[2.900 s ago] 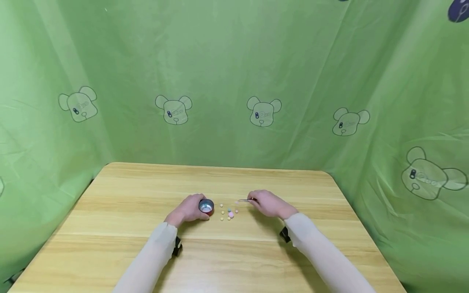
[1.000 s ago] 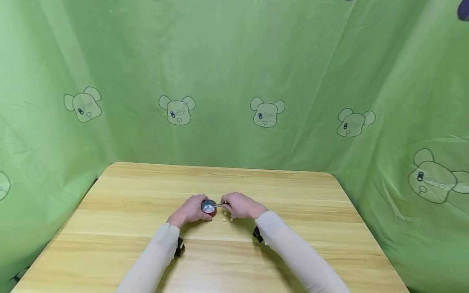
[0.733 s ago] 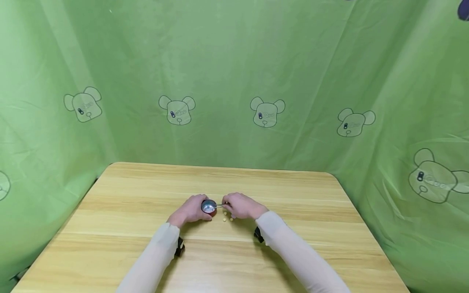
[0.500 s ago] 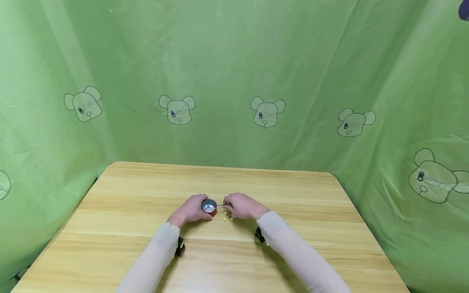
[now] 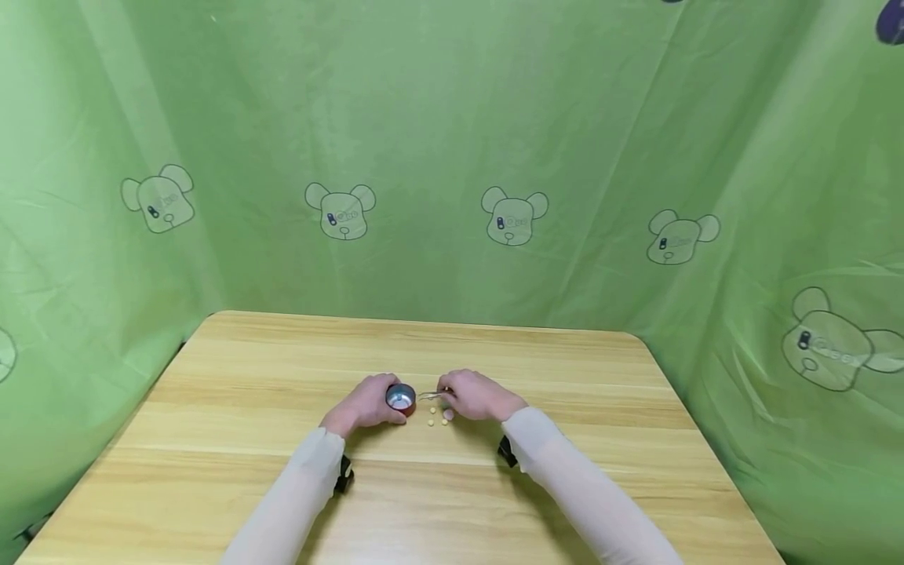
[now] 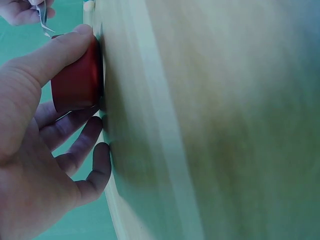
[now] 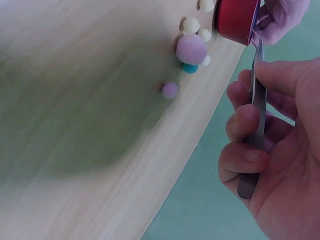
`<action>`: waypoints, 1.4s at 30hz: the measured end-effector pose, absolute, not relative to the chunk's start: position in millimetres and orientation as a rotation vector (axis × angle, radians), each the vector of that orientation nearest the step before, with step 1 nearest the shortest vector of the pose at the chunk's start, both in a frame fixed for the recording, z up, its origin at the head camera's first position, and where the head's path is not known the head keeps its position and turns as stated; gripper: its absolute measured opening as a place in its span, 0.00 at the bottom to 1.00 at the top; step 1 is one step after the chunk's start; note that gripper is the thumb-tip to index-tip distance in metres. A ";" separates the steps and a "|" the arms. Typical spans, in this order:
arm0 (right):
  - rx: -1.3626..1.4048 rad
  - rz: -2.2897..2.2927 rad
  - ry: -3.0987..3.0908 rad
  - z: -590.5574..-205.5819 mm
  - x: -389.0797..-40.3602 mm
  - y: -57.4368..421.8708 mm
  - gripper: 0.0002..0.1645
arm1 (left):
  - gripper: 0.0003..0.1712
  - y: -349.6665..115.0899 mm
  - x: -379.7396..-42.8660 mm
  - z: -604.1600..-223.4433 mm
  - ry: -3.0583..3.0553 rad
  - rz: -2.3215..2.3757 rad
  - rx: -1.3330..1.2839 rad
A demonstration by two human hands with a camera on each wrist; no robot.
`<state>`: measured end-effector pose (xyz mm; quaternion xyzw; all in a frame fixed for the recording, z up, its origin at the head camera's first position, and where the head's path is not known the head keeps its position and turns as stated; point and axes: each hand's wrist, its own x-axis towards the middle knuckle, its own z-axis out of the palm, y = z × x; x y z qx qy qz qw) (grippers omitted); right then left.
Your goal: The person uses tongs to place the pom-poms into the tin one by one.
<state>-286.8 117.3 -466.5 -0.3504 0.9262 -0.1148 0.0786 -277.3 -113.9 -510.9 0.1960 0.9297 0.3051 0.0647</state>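
My left hand (image 5: 366, 402) grips a small round tin, red outside (image 6: 75, 85) and silvery inside, which stands upright on the table with its mouth up. Thumb and fingers lie on opposite sides of its wall. Tweezers (image 7: 258, 97) are held in my right hand (image 5: 477, 394), thumb on one side and curled fingers on the other. Their tips sit apart, just right of the tin's rim, with nothing seen between them. Small pom-poms lie below and beside the tweezers: a larger pink one (image 7: 191, 49), a teal one (image 7: 190, 68), a small lilac one (image 7: 170, 90) and several pale yellow ones (image 7: 191, 25).
The wooden table (image 5: 297, 353) has a far edge that runs along a green curtain (image 5: 424, 275) printed with bear heads. The curtain also hangs at both sides. Dark wrist cameras (image 5: 343, 475) sit under both sleeves.
The right hand brought the tweezers left to the tin with a small pale pink thing at their tips. The tips went over the rim, then drew back right, apart. The left hand kept its grip.
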 end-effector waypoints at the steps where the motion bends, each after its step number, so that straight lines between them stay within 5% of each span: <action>1: -1.051 -0.344 2.772 -466.8 -286.8 117.5 0.10 | 0.31 -114.1 -277.2 -511.2 2.805 0.921 0.593; 42: -0.895 -0.397 2.778 -477.2 -279.4 188.6 0.08 | 0.31 -111.3 -274.1 -505.2 2.786 0.913 0.567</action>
